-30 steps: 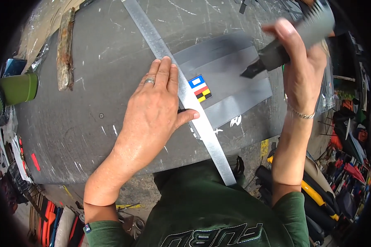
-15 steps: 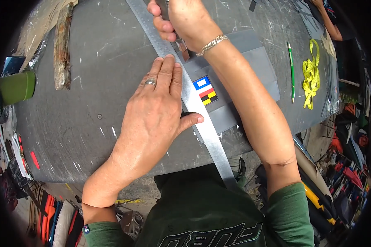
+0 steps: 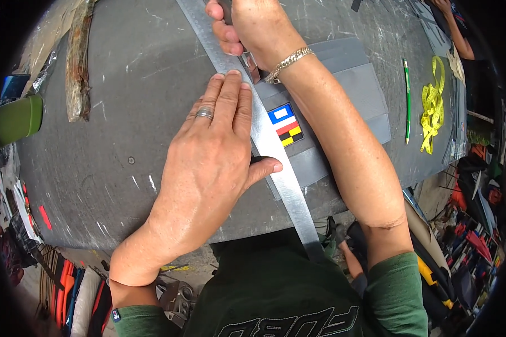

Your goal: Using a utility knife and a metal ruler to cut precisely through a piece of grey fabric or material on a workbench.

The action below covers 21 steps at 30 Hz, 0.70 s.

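Observation:
My left hand [image 3: 211, 151] lies flat with fingers stretched out, pressing a long steel ruler [image 3: 289, 188] down on the grey sheet material; its thumb rests across the ruler. Beside the ruler's right edge, the fingers of my right hand [image 3: 250, 28] are wrapped round a knife [image 3: 253, 67] with a dark handle. Its metal blade shows below my palm, but its tip is partly hidden. The folded grey sheet [image 3: 354, 84] sits under my right forearm. A colourful flag-pattern patch [image 3: 285, 123] is on it, close against the ruler.
A green pencil [image 3: 407, 101] and a tangled yellow measuring tape [image 3: 432, 106] lie on the right of the dark table [image 3: 123, 196]. A rough, worn stick [image 3: 78, 62] and a green container [image 3: 19, 118] are on the left. Another person's arm [image 3: 461, 42] shows at the far right.
The view has shifted slightly, so the table things sit a little differently. My hands keep nearly the same hold along the ruler. A leg now shows beyond the table's near edge.

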Available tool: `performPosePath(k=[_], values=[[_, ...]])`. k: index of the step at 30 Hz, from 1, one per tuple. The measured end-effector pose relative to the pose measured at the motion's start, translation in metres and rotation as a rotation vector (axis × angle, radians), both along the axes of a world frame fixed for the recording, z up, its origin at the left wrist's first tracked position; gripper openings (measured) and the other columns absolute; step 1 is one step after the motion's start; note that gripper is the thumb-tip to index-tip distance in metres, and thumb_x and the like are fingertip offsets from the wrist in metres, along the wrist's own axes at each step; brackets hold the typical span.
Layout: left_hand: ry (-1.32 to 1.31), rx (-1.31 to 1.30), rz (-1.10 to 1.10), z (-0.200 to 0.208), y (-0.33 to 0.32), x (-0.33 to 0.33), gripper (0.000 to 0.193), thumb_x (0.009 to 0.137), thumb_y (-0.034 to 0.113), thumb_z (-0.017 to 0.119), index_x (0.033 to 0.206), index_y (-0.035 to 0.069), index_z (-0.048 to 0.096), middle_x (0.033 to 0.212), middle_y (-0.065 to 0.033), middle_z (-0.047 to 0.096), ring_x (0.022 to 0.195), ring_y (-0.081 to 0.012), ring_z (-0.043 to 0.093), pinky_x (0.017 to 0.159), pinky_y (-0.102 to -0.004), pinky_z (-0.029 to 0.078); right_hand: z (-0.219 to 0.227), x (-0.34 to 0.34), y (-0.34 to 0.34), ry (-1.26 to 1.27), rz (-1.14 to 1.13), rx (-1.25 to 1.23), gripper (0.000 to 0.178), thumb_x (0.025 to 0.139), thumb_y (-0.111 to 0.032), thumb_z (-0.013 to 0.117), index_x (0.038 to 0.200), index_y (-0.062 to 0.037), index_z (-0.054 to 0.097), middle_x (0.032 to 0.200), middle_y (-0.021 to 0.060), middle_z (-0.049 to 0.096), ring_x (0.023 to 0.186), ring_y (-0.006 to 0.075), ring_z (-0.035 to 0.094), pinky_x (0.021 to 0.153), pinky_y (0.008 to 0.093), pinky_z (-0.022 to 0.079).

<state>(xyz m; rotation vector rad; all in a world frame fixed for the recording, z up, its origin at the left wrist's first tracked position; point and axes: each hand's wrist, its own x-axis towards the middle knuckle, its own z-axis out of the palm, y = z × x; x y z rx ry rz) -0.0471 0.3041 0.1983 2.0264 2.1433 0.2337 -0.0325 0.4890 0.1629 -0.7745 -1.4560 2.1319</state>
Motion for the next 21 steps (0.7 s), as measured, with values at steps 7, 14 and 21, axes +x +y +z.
performPosePath(k=[7, 14, 21], values=[[-0.009, -0.01, 0.002, -0.0002, 0.0002, 0.0006, 0.099, 0.075, 0.057, 0.077, 0.14, -0.014, 0.051, 0.148, -0.028, 0.05, 0.142, -0.0401, 0.048, 0.112, -0.0451, 0.049, 0.002, 0.0, -0.0019, 0.027, 0.006, 0.005, 0.059, 0.108, -0.054, 0.037, 0.12, 0.0011, 0.055, 0.065, 0.0019, 0.049, 0.04, 0.0126, 0.043, 0.035, 0.0297, 0.036], [-0.004, -0.014, 0.005, -0.0015, -0.0004, 0.0005, 0.1, 0.075, 0.059, 0.076, 0.141, -0.013, 0.051, 0.149, -0.0277, 0.049, 0.142, -0.0405, 0.048, 0.112, -0.0464, 0.049, 0.0064, 0.0017, -0.0023, 0.002, 0.003, 0.014, 0.058, 0.108, -0.055, 0.037, 0.115, -0.0002, 0.057, 0.064, 0.0012, 0.049, 0.04, 0.0124, 0.044, 0.036, 0.0297, 0.037], [0.004, -0.009, -0.002, -0.0009, 0.0008, 0.0013, 0.1, 0.076, 0.059, 0.075, 0.141, -0.012, 0.051, 0.147, -0.0279, 0.051, 0.14, -0.0413, 0.05, 0.112, -0.0471, 0.049, 0.0065, 0.0029, -0.0028, 0.0, -0.028, 0.012, 0.061, 0.108, -0.056, 0.037, 0.114, 0.0018, 0.058, 0.062, 0.0014, 0.048, 0.04, 0.0127, 0.044, 0.036, 0.0295, 0.037]])
